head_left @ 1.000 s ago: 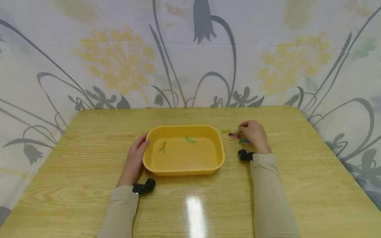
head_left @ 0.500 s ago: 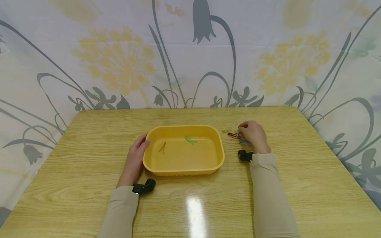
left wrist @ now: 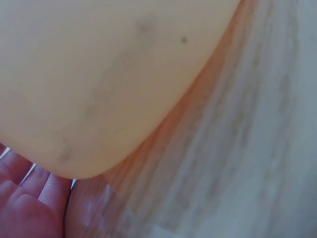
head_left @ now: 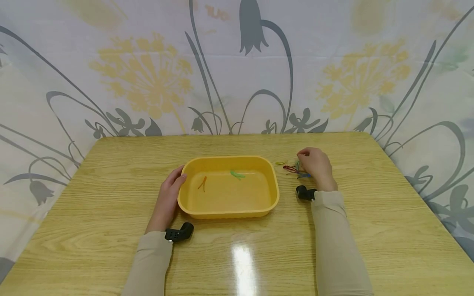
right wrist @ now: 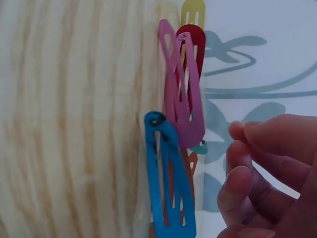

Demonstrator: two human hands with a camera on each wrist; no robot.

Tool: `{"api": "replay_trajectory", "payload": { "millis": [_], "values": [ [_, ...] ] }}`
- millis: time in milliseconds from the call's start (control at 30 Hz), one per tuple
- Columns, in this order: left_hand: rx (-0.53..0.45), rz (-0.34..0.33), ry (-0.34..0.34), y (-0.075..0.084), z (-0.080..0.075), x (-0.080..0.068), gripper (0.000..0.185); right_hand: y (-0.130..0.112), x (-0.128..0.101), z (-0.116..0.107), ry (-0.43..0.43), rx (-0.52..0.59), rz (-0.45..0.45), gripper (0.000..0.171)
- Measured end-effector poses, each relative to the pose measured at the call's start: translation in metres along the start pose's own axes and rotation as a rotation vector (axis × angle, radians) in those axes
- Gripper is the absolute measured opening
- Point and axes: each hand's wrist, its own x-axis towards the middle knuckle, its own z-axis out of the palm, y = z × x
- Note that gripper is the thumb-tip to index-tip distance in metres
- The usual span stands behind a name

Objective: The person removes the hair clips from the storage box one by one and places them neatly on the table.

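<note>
My left hand (head_left: 171, 190) holds the left side of a yellow plastic tub (head_left: 229, 215). Its thumb is at the rim, and its fingers show beside the tub wall (left wrist: 109, 89) in the left wrist view. Inside lie an orange hair clip (head_left: 202, 183) and a green hair clip (head_left: 237, 175). My right hand (head_left: 316, 166) hovers just above a small pile of snap hair clips. Its thumb and forefinger tips meet, with no clip visible between them. The pile has blue (right wrist: 157, 188), pink (right wrist: 190, 131), red (right wrist: 198, 37), yellow (right wrist: 199, 12), orange and teal clips, partly overlapping.
A wooden table (head_left: 111, 197) carries everything. Behind it hangs a flower-patterned cloth (head_left: 229, 74). Each wrist wears a black camera, one (head_left: 179, 232) near the tub's front left corner, the other (head_left: 305, 193) just in front of the clips.
My right hand has risen slightly from the clip pile, its fingertips now a little higher. The left hand, the tub and the two clips inside look unchanged.
</note>
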Motion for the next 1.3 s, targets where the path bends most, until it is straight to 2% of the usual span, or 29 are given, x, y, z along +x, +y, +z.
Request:
{"api": "replay_trajectory", "payload": {
  "millis": [233,500,1100,1300],
  "values": [
    [-0.003,-0.004,0.003,0.0,-0.001,-0.001,0.049,-0.004,0.003,0.002,0.003,0.05,-0.071,0.035],
    [0.002,0.004,-0.007,-0.001,0.0,-0.001,0.048,-0.011,0.004,0.004,-0.108,0.043,-0.136,0.035],
    [-0.001,0.011,-0.006,0.0,0.0,-0.001,0.049,-0.032,0.0,0.001,-0.173,0.021,-0.204,0.035],
    [0.007,0.013,0.0,0.0,0.0,-0.001,0.048,-0.038,-0.001,0.001,-0.249,0.023,-0.223,0.033]
  ]
}}
